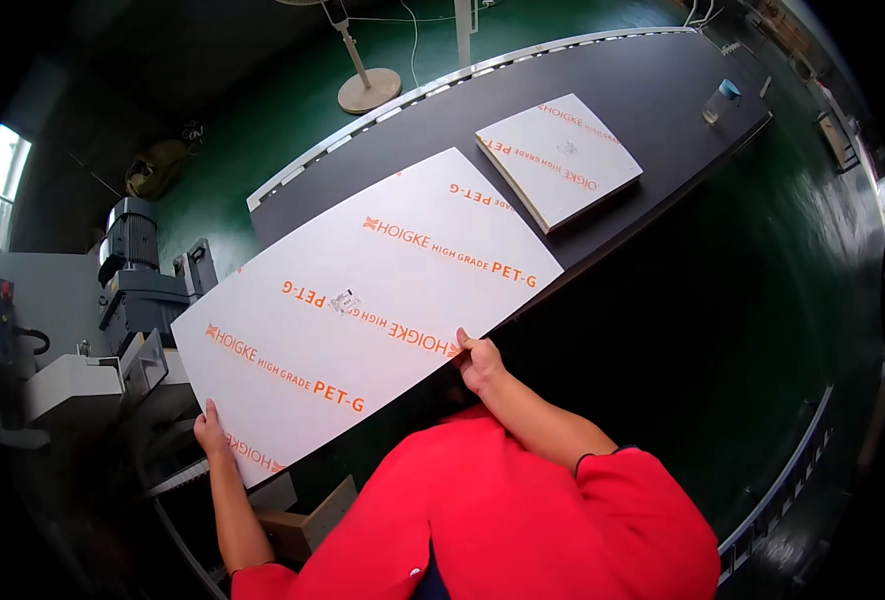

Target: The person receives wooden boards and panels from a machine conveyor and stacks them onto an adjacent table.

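Holding the large panel (363,310): it lay slantwise in view, its far part over the near end of the dark table (653,80); whether it touched the tabletop could not be told. Clock directions ran from its middle.
Left hand (210,435): at eight o'clock, gripping the short edge near the lower corner, thumb at the edge, the other fingers mostly hidden.
Right hand (480,364): at four o'clock, clasping the long near edge, thumb on top, the remaining fingers largely out of sight beneath.
In the way: a smaller panel (573,165) occupied the table at two o'clock, just beside the large panel's right edge, a dark strip showing between them.
Farther along the table: a blue-topped jug (720,103), also at two o'clock, well apart from both panels.
Machine side: a grey motor (131,240) stood at ten o'clock, a control box (3,310) at nine.
Floor: a fan base (370,91) rested at twelve, beyond the table.
Underneath: a wooden piece (329,514) showed at six, near the red clothing (543,500).
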{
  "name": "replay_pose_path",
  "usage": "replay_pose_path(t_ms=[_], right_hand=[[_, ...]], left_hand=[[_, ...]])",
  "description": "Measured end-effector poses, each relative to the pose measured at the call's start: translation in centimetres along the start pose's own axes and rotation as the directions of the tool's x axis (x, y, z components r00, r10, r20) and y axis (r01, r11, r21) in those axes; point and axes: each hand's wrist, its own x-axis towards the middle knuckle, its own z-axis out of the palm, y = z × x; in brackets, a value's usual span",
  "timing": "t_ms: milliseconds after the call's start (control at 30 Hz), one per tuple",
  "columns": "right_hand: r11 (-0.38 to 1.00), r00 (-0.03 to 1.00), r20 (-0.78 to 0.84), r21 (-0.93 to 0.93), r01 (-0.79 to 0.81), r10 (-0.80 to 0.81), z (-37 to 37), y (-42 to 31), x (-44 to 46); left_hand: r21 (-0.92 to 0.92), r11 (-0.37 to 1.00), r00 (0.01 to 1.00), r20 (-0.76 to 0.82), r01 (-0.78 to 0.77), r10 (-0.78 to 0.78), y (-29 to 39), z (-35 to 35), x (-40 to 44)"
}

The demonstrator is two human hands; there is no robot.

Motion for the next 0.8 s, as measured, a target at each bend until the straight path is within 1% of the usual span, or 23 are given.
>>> replay_pose_path(t_ms=[67, 100, 133, 167, 200, 233, 300, 333, 367, 400, 467, 500, 533, 567, 600, 700, 800], right_hand=[[0.998, 0.997, -0.034, -0.013, 0.067, -0.068, -0.4, 0.0, 0.8], [0.995, 0.991, -0.098, -0.041, 0.092, -0.096, 1.0, 3.3, -0.8], [0.987, 0.99, -0.056, -0.107, 0.123, -0.13, 0.3, 3.5, 0.7], [0.976, 0.986, -0.091, -0.185, 0.119, -0.137, -0.8, 4.1, 1.2], [0.961, 0.981, -0.133, -0.256, 0.106, -0.144, -0.2, 4.3, 1.0], [0.941, 0.972, -0.175, -0.326, 0.091, -0.155, 0.2, 4.2, 1.0], [0.881, 0.938, -0.25, -0.462, 0.101, -0.239, 0.9, 4.6, 1.1], [0.847, 0.904, -0.337, -0.529, 0.048, -0.261, 3.6, 5.8, -3.1], [0.807, 0.888, -0.345, -0.588, 0.049, -0.305, 3.7, 5.7, -2.3], [0.784, 0.891, -0.318, -0.617, 0.064, -0.323, 3.1, 5.6, -1.6], [0.738, 0.87, -0.338, -0.673, 0.042, -0.358, 2.4, 5.5, -1.0], [0.71, 0.859, -0.345, -0.703, 0.031, -0.379, 2.4, 5.6, -0.6], [0.682, 0.819, -0.365, -0.73, 0.043, -0.442, 3.6, 5.7, -1.4], [0.679, 0.812, -0.36, -0.731, 0.061, -0.46, 3.4, 6.0, -1.2], [0.674, 0.804, -0.358, -0.735, 0.071, -0.475, 3.1, 6.1, -1.1], [0.679, 0.785, -0.363, -0.728, 0.097, -0.501, 3.3, 6.5, -1.2], [0.697, 0.785, -0.353, -0.705, 0.135, -0.509, 3.4, 7.9, -0.8]], left_hand=[[0.007, 1.0, 0.999, 0.036, 0.004, -0.004, -0.1, 2.7, 1.1], [0.01, 0.999, 0.996, 0.081, 0.042, -0.043, -1.4, 0.6, 4.0], [-0.027, 0.999, 0.994, 0.109, 0.021, -0.018, -2.7, 2.5, 5.5], [-0.052, 0.999, 0.991, 0.135, 0.011, -0.004, -4.0, 3.5, 6.5], [-0.124, 0.992, 0.992, 0.121, -0.007, 0.022, -4.3, 4.7, 7.2], [-0.066, 0.998, 0.991, 0.135, -0.01, 0.019, -4.5, 5.7, 8.0], [0.047, 0.999, 0.987, 0.161, -0.012, 0.005, -5.0, 7.1, 9.4], [0.106, 0.994, 0.983, 0.181, 0.005, -0.024, -3.8, 4.9, 9.1], [0.125, 0.992, 0.981, 0.196, -0.026, 0.001, -4.9, 6.3, 9.8], [0.152, 0.987, 0.976, 0.215, -0.054, 0.02, -6.2, 7.6, 10.5], [0.203, 0.971, 0.963, 0.258, -0.128, 0.073, -9.0, 9.8, 12.7], [0.221, 0.964, 0.957, 0.279, -0.148, 0.082, -8.8, 10.7, 13.0], [0.241, 0.956, 0.95, 0.299, -0.165, 0.088, -7.7, 11.8, 12.4], [0.259, 0.948, 0.944, 0.316, -0.187, 0.099, -6.3, 12.7, 11.7], [0.32, 0.929, 0.946, 0.314, -0.185, 0.08, -4.7, 13.3, 11.1], [0.302, 0.931, 0.931, 0.353, -0.203, 0.088, -2.8, 15.6, 11.1], [0.374, 0.89, 0.914, 0.391, -0.262, 0.105, -2.2, 17.9, 11.9]])
